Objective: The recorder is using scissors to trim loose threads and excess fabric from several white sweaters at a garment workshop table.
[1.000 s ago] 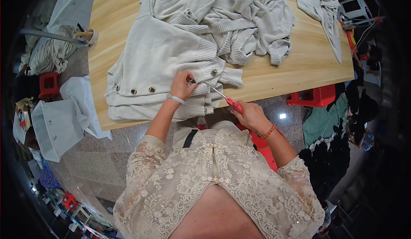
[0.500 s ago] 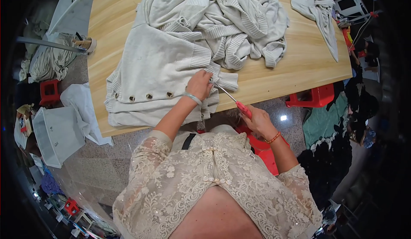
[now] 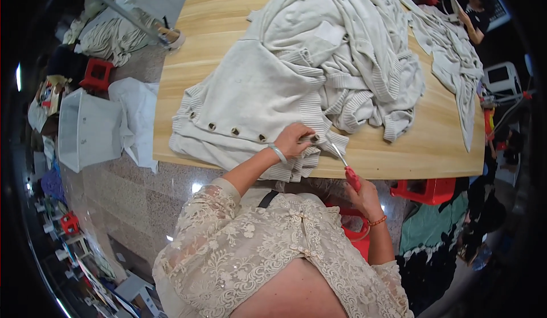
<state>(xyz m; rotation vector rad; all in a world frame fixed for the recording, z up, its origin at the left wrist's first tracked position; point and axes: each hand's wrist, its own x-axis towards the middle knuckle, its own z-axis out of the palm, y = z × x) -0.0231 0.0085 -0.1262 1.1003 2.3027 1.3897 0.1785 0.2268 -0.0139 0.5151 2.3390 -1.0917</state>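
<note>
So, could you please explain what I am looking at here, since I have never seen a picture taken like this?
There is no machine here, only a person at work. The view comes from a wide fisheye camera worn on that person's head, looking down, so straight edges bend near the rim. The lace top at the bottom is the wearer's own. On the wooden table lies a cream knitted cardigan with a row of dark buttons, and behind it a pile of similar pale knitwear. The left hand presses on the cardigan's ribbed edge. The right hand holds a red-handled cutting tool, probably small snips, its metal tip pointing at that edge. Another person sits at the far corner.
</note>
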